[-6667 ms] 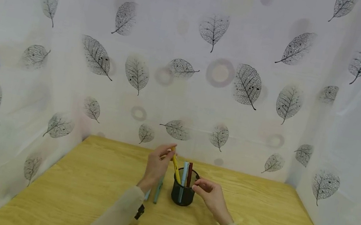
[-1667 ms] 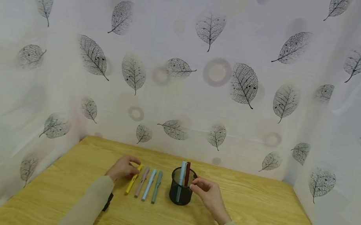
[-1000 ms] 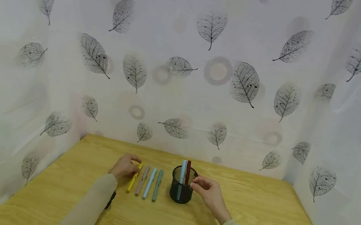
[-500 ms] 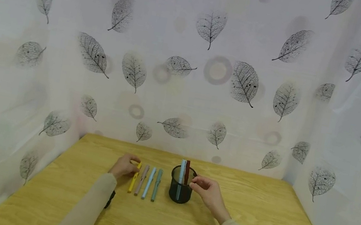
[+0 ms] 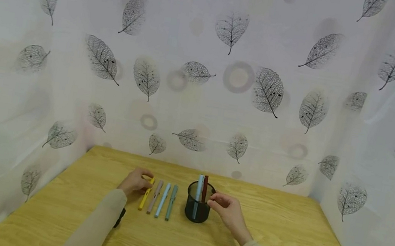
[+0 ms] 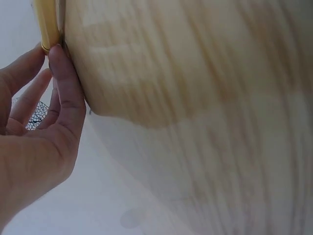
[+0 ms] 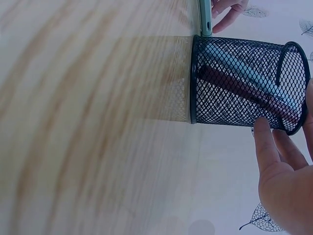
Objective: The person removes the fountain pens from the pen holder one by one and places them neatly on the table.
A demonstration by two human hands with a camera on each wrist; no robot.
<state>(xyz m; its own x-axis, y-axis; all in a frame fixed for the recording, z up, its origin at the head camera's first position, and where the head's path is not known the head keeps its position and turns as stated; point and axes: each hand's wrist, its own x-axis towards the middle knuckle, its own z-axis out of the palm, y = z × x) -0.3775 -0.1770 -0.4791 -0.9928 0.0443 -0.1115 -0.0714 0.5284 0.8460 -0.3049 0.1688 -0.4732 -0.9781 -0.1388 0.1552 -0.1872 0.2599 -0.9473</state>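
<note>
My left hand [image 5: 135, 182] pinches the far end of a yellow pen [image 5: 144, 199], which lies on the table. In the left wrist view, thumb and fingertips meet at the end of this yellow pen [image 6: 47, 22]. Beside it, side by side, lie a mauve pen [image 5: 155, 197], a light blue pen [image 5: 162, 201] and a green pen [image 5: 171, 203]. A black mesh pen holder [image 5: 196, 214] stands upright to their right, with another light blue pen [image 5: 200, 184] and a dark red pen [image 5: 205, 187] inside. My right hand [image 5: 229, 213] grips the holder's rim from the right.
The wooden table [image 5: 280, 237] meets a pale, leaf-printed sheet [image 5: 200, 106] along its back edge. More of this sheet hangs at both sides. Black wrist bands sit below both sleeves [image 5: 95, 219].
My left hand has taken the yellow pen from the holder and laid it leftmost in the row. Lately only its near end has swung slightly. The right hand stays on the rim.
</note>
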